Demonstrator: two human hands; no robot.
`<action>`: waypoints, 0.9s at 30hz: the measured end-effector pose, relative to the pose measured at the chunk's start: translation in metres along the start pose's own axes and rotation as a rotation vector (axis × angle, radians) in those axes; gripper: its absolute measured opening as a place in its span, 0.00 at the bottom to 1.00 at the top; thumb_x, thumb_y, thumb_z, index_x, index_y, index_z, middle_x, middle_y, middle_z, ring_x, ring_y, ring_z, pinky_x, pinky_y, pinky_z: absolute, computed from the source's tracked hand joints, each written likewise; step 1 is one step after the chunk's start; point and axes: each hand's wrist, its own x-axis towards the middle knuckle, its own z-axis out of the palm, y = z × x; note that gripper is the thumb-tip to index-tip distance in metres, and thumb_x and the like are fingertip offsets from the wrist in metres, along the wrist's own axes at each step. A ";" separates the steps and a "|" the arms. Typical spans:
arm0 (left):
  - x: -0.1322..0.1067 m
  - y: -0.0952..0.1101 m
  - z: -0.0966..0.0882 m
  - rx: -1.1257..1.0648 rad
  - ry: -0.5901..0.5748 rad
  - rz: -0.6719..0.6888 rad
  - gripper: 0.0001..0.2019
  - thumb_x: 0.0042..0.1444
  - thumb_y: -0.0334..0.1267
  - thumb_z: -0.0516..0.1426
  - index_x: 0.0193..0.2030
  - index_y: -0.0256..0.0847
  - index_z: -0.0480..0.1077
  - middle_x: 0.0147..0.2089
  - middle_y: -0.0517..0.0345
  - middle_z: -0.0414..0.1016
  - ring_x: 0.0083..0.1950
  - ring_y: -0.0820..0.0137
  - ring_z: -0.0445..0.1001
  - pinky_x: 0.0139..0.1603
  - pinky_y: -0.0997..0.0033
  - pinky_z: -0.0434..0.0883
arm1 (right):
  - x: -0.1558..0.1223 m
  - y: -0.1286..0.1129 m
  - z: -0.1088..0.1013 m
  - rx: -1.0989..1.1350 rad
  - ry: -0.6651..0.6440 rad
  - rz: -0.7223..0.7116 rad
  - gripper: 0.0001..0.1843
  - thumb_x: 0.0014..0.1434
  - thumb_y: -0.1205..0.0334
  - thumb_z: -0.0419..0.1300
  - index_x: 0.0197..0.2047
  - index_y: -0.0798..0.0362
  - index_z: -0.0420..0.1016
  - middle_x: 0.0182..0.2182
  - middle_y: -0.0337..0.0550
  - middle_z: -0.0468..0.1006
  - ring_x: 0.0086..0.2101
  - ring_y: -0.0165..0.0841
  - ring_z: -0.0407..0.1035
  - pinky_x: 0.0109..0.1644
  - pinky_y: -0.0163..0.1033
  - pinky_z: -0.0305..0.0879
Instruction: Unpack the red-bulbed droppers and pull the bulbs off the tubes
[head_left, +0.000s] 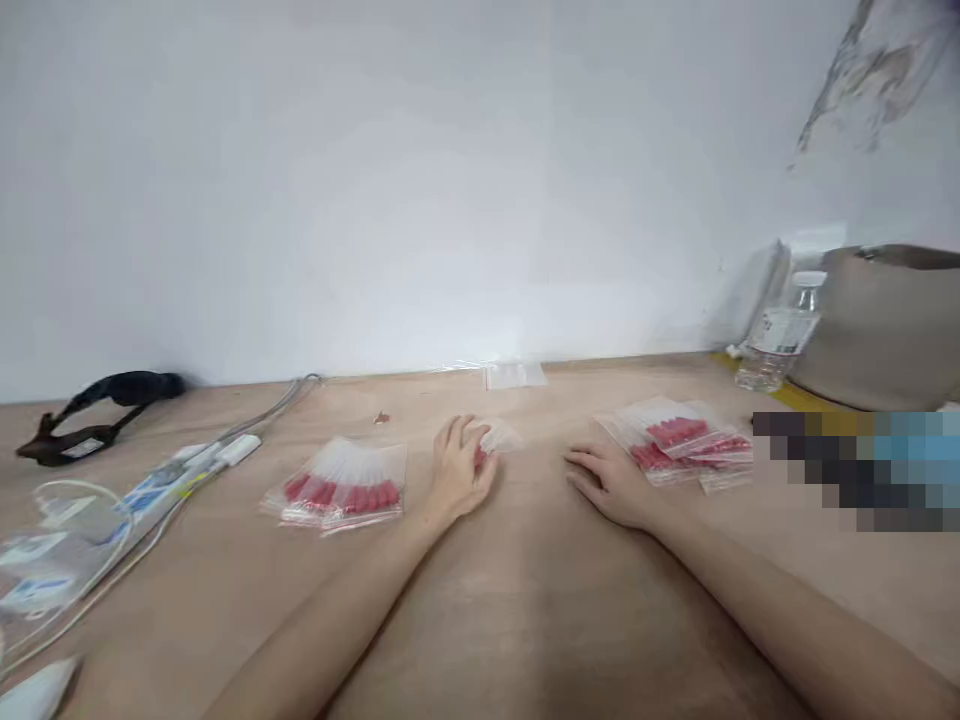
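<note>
My left hand (459, 472) rests on the table with its fingers curled around a small clear zip bag of red pieces (481, 455). The red pieces show between thumb and forefinger, and part of the bag lies under the hand. To the right, my right hand (611, 484) lies low over the tabletop, fingers stretched out and nothing in them. A fanned row of zip bags with red pieces (337, 488) is left of my left hand. Beyond my right hand is a looser pile of similar bags (675, 440). What the red pieces are is too blurred to tell.
Flat clear bags (516, 375) lie by the wall. At left are a power strip (150, 495) with cables and a black strap (97, 410). A water bottle (780, 335) stands at right beside a grey-brown container (885, 320). A small brown scrap (382, 418) lies near the back.
</note>
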 end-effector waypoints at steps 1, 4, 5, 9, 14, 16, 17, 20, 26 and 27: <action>-0.004 -0.008 -0.002 -0.015 -0.043 -0.052 0.17 0.54 0.39 0.52 0.51 0.38 0.64 0.57 0.47 0.58 0.60 0.59 0.56 0.60 0.56 0.56 | 0.000 0.000 0.000 -0.003 0.002 -0.002 0.20 0.58 0.55 0.49 0.49 0.54 0.70 0.48 0.49 0.70 0.47 0.39 0.64 0.52 0.47 0.61; -0.013 -0.023 -0.006 -0.085 -0.156 -0.148 0.17 0.56 0.41 0.50 0.51 0.40 0.64 0.58 0.47 0.58 0.58 0.60 0.59 0.58 0.56 0.60 | 0.000 0.002 0.002 -0.007 0.004 -0.001 0.19 0.58 0.56 0.49 0.48 0.53 0.70 0.48 0.48 0.70 0.47 0.40 0.64 0.51 0.47 0.61; -0.016 -0.024 -0.006 -0.123 -0.197 -0.162 0.17 0.57 0.42 0.49 0.52 0.40 0.64 0.58 0.48 0.57 0.58 0.61 0.59 0.58 0.57 0.60 | 0.001 0.003 0.002 -0.011 0.004 0.001 0.18 0.58 0.56 0.49 0.48 0.53 0.70 0.48 0.48 0.70 0.46 0.40 0.64 0.51 0.48 0.61; -0.021 -0.014 0.000 -0.259 -0.264 -0.107 0.19 0.58 0.46 0.48 0.54 0.42 0.63 0.60 0.50 0.57 0.61 0.62 0.57 0.60 0.59 0.57 | 0.005 0.000 -0.001 0.003 0.005 0.028 0.16 0.56 0.55 0.51 0.45 0.52 0.71 0.45 0.48 0.71 0.44 0.40 0.65 0.49 0.47 0.62; -0.017 0.002 0.014 -0.351 -0.318 0.060 0.26 0.53 0.44 0.55 0.59 0.42 0.57 0.59 0.49 0.60 0.59 0.61 0.59 0.60 0.58 0.58 | 0.019 -0.029 -0.012 0.068 0.003 -0.074 0.28 0.47 0.49 0.60 0.50 0.51 0.65 0.47 0.48 0.67 0.46 0.40 0.63 0.50 0.46 0.60; -0.013 0.004 0.018 -0.378 -0.289 0.067 0.24 0.53 0.41 0.54 0.57 0.42 0.59 0.57 0.50 0.62 0.57 0.61 0.61 0.58 0.58 0.60 | 0.026 -0.041 -0.011 0.106 -0.013 -0.146 0.28 0.45 0.50 0.62 0.49 0.50 0.65 0.45 0.47 0.67 0.44 0.38 0.64 0.49 0.45 0.60; -0.011 0.005 0.020 -0.392 -0.267 0.065 0.23 0.53 0.40 0.54 0.56 0.41 0.60 0.55 0.50 0.64 0.56 0.62 0.63 0.57 0.59 0.61 | 0.028 -0.044 -0.008 0.126 -0.015 -0.162 0.26 0.46 0.52 0.62 0.48 0.50 0.65 0.43 0.46 0.67 0.43 0.37 0.64 0.47 0.44 0.61; -0.008 0.004 0.023 -0.423 -0.195 0.049 0.20 0.54 0.36 0.54 0.54 0.41 0.61 0.51 0.51 0.68 0.51 0.64 0.67 0.53 0.62 0.65 | 0.032 -0.046 0.003 0.167 0.021 -0.159 0.18 0.50 0.59 0.59 0.45 0.51 0.65 0.38 0.45 0.68 0.37 0.34 0.65 0.41 0.40 0.63; -0.012 0.002 0.023 -0.396 -0.132 0.086 0.10 0.58 0.34 0.50 0.43 0.41 0.70 0.39 0.54 0.72 0.40 0.69 0.71 0.43 0.68 0.69 | 0.027 -0.039 0.016 0.106 0.118 -0.205 0.12 0.55 0.67 0.52 0.44 0.53 0.64 0.38 0.46 0.70 0.39 0.35 0.64 0.41 0.40 0.62; -0.012 0.002 0.024 -0.389 -0.120 0.096 0.10 0.58 0.34 0.49 0.42 0.41 0.71 0.38 0.54 0.72 0.39 0.70 0.71 0.42 0.68 0.69 | 0.026 -0.039 0.016 0.082 0.126 -0.213 0.11 0.56 0.68 0.50 0.44 0.53 0.64 0.38 0.46 0.70 0.39 0.35 0.64 0.41 0.41 0.62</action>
